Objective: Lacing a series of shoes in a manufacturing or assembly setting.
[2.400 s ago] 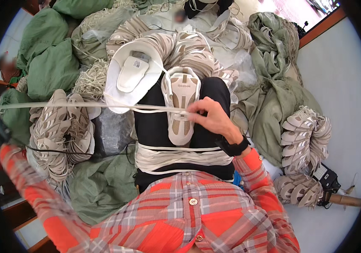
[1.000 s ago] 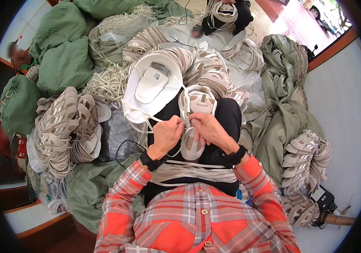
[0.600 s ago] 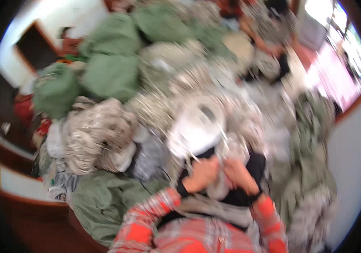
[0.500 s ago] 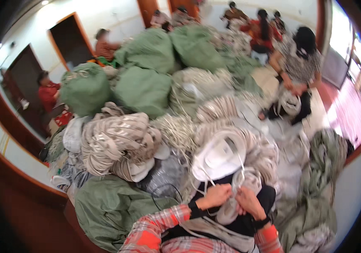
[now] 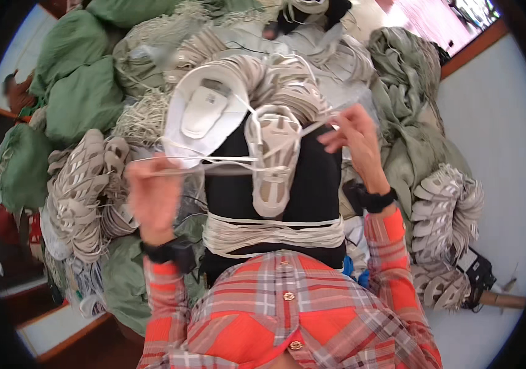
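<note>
A beige shoe upper (image 5: 273, 154) lies toe toward me between my thighs on black cloth, with pale laces threaded through its eyelets. My left hand (image 5: 155, 197), slightly blurred, is closed on a shoelace (image 5: 214, 167) drawn out to the left. Up to the right, my right hand (image 5: 358, 138) pinches another stretch of shoelace (image 5: 315, 125) pulled taut from the upper. Just beyond the upper rests a stack of similar uppers (image 5: 290, 83), its near end showing a white lining (image 5: 180, 132) with a pale insole-shaped piece (image 5: 204, 111). A bundle of laces (image 5: 272, 237) crosses my lap.
Bundled uppers (image 5: 82, 197) and a heap of loose laces (image 5: 146, 117) lie to the left. Green sacks (image 5: 85, 98) are piled at far left, and green cloth (image 5: 404, 92) lies to the right. More uppers (image 5: 438, 215) sit by the white wall (image 5: 496, 135).
My hands have parted from close together at the upper to wide on either side, stretching the laces. The view has tilted down toward my lap.
</note>
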`<state>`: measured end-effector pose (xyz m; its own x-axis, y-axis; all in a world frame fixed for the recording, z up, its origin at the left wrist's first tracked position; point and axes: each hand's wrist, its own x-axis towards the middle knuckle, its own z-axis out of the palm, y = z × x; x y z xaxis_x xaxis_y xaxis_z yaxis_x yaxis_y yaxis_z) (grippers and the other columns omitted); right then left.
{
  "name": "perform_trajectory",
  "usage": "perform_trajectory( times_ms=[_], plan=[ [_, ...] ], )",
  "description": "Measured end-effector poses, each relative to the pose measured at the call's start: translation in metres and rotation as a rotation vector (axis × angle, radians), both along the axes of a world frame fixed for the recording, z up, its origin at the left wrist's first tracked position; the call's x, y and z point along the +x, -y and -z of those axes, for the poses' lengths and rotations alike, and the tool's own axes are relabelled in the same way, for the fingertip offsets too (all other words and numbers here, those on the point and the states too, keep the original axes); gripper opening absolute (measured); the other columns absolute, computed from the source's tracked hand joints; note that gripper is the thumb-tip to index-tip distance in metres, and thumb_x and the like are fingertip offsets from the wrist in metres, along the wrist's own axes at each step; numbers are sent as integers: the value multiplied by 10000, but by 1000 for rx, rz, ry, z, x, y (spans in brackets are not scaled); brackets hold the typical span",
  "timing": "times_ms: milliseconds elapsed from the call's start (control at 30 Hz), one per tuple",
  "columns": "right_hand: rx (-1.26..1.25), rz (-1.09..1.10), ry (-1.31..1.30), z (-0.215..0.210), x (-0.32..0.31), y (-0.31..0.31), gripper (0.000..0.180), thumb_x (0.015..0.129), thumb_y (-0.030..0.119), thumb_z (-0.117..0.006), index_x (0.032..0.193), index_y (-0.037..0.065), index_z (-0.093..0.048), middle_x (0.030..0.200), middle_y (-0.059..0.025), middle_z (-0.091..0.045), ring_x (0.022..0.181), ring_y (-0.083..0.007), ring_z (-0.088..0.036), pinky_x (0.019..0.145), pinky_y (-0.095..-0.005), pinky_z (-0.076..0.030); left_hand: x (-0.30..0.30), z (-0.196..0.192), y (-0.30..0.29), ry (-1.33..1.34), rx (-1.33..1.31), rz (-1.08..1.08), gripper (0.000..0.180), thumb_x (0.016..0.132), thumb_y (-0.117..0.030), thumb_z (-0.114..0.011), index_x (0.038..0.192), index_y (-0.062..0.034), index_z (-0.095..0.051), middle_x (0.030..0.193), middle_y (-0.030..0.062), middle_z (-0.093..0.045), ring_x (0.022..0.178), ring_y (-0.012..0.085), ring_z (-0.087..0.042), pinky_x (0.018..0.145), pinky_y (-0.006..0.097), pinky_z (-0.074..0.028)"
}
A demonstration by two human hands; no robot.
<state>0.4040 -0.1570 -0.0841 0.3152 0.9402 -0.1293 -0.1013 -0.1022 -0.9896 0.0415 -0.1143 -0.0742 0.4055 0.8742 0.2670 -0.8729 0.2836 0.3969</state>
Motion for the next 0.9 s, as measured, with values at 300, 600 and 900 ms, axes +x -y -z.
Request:
perform_trajectory(
  times_ms=[300,600,900],
  plan=[
    [303,-117,-895,50,52,21,108,851,49,-543,748,18,-555,695,-61,-547,697,-217,-569,965,-466,-424,-11,37,18,257,-488,97,343,978,-134,-420,1312,-74,-469,1156,110,-613,1141,259,-544,1037,426,-387],
    [702,425,-616,6,200,106,71,911,-4,-489,862,-55,-486,813,-89,-506,744,-187,-506,1073,-432,-362,109,43,19,-309,-338,22,448,948,-79,-470,1380,-88,-353,1338,143,-462,1224,266,-471,1062,461,-375],
    [707,945,-50,-15,391,264,144,943,23,-437,915,-103,-502,785,-121,-522,787,-237,-561,1029,-486,-427,127,79,62,-44,-865,254,336,929,-57,-493,1259,-1,-478,1238,156,-560,1115,233,-566,970,368,-462]
  ],
)
